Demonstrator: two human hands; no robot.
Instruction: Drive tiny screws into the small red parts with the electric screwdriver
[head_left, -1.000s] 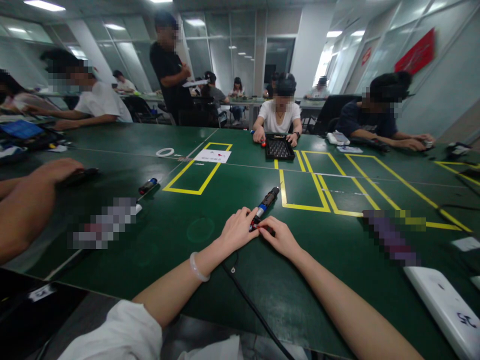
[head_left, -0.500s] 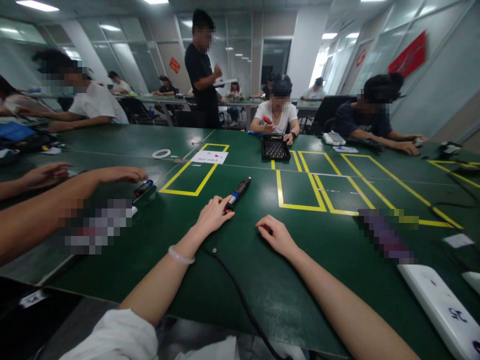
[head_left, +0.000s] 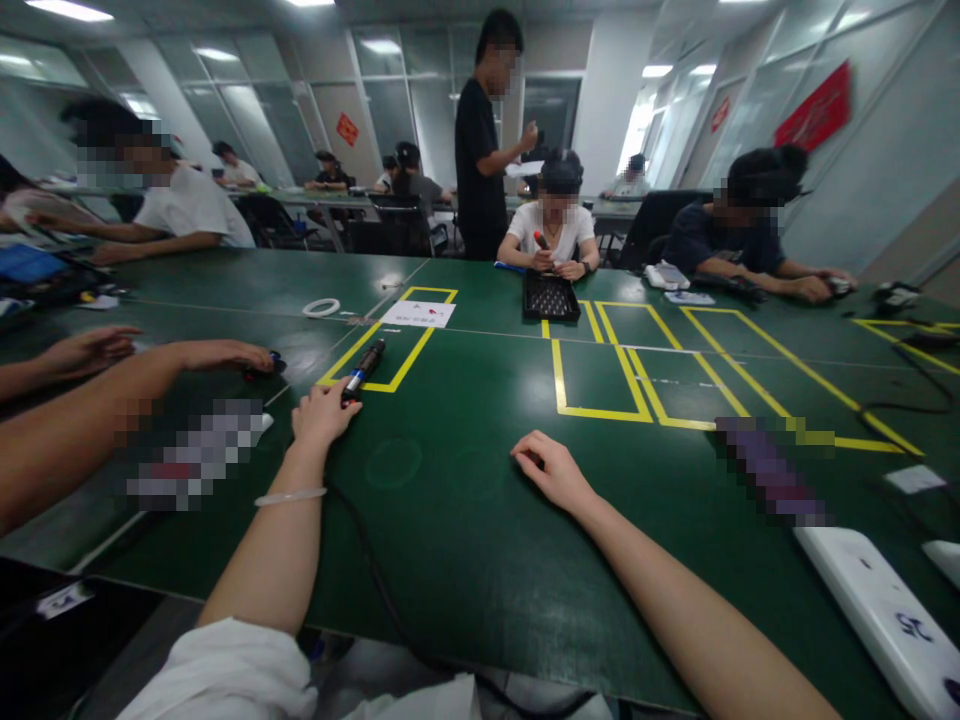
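My left hand (head_left: 322, 410) is closed around the rear end of a black and blue pen-shaped electric screwdriver (head_left: 364, 368), whose front points away over the yellow tape. A black cable (head_left: 375, 575) runs from near that hand down over the table's front edge. My right hand (head_left: 551, 468) rests on the green table (head_left: 457, 560) right of the middle, its fingers curled together, with nothing seen in it.
Yellow tape outlines (head_left: 604, 412) mark the table. A white paper (head_left: 418, 315) and tape roll (head_left: 321, 308) lie beyond my left hand. Another person's arm (head_left: 142, 385) reaches in from the left. A power strip (head_left: 874, 600) is at right; a person opposite works over a black tray (head_left: 551, 300).
My left hand has moved left with the screwdriver, and the cable has shifted along. My right hand stays put. The standing person has moved right; the neighbour's hand at left has drawn back slightly.
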